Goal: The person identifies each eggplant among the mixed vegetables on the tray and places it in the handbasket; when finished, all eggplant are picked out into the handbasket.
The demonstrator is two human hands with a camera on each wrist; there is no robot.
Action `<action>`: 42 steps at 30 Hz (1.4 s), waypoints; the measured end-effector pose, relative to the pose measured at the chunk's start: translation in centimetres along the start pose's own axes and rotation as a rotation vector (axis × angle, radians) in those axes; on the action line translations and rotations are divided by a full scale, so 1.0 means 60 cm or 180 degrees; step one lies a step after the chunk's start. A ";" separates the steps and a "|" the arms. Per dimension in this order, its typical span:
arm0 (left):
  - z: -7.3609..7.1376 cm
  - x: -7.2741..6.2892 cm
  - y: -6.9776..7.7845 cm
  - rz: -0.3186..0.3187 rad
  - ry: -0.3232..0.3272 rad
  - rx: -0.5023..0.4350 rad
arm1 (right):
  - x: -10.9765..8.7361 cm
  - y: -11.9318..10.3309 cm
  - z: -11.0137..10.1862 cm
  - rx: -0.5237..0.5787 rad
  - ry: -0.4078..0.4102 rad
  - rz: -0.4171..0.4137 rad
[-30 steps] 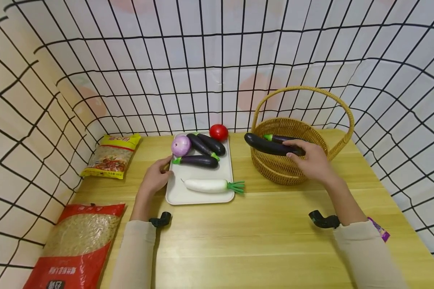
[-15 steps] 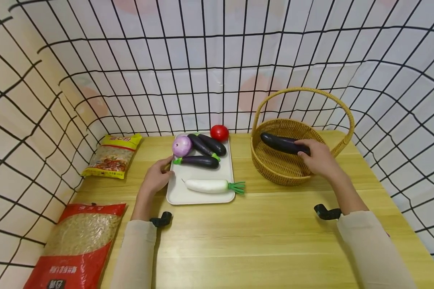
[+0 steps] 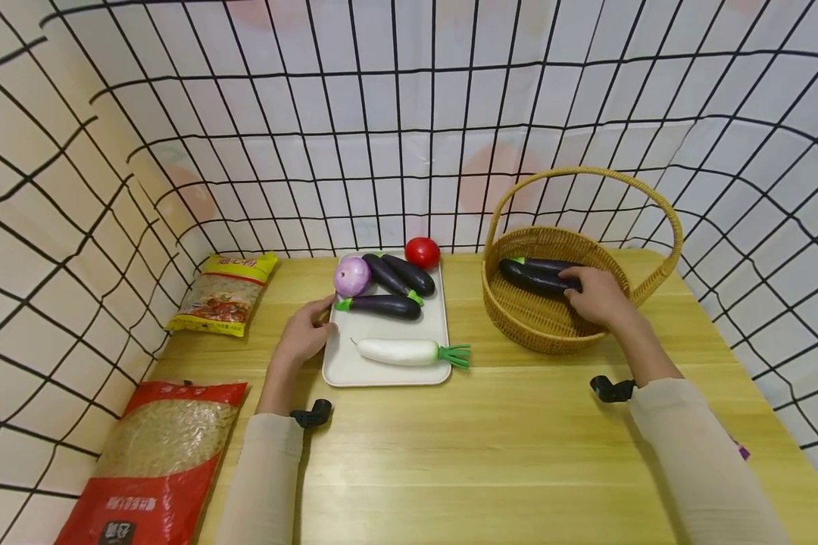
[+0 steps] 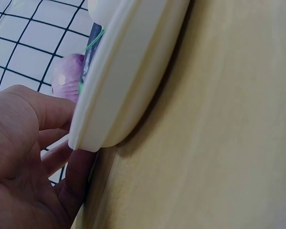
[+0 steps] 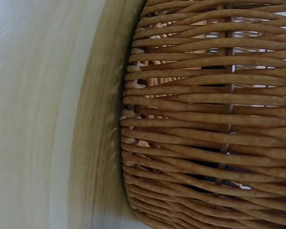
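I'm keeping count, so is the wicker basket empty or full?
Partly filled: two dark eggplants are inside the basket, with bare weave beside them.

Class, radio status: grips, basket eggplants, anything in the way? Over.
Right grip: holding front eggplant inside wicker basket. Second eggplant: just beyond it. Left grip: holding left edge of white tray. Nothing visibly in the way.

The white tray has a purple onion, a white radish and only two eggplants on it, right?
Not quite: the white tray holds three eggplants, not two, as the head view shows. The purple onion and white radish are there, just as you said.
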State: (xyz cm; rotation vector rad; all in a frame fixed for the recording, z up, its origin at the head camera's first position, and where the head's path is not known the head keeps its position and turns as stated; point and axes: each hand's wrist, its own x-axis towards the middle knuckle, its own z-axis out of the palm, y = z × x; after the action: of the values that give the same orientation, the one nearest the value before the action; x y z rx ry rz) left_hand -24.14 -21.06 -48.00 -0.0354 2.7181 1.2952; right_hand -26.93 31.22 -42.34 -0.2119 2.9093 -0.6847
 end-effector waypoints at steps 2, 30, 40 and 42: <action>0.001 0.001 -0.001 0.0003 0.0014 -0.0015 | 0.000 -0.001 -0.001 -0.0014 -0.0020 0.0010; -0.001 0.000 0.000 -0.0086 -0.0013 -0.0097 | -0.036 -0.051 -0.001 0.0665 0.0680 -0.0186; -0.001 0.001 -0.002 -0.0075 0.0005 -0.0056 | -0.046 -0.124 0.036 0.1141 0.0744 -0.0530; 0.000 0.001 -0.002 -0.0074 -0.0002 -0.0064 | -0.045 -0.142 0.044 0.1189 0.0722 -0.0627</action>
State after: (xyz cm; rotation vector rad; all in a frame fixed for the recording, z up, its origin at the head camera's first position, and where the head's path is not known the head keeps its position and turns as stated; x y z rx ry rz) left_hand -24.22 -21.13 -48.07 -0.0687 2.6960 1.3160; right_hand -22.92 22.98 -40.55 -0.4016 2.9156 -1.3466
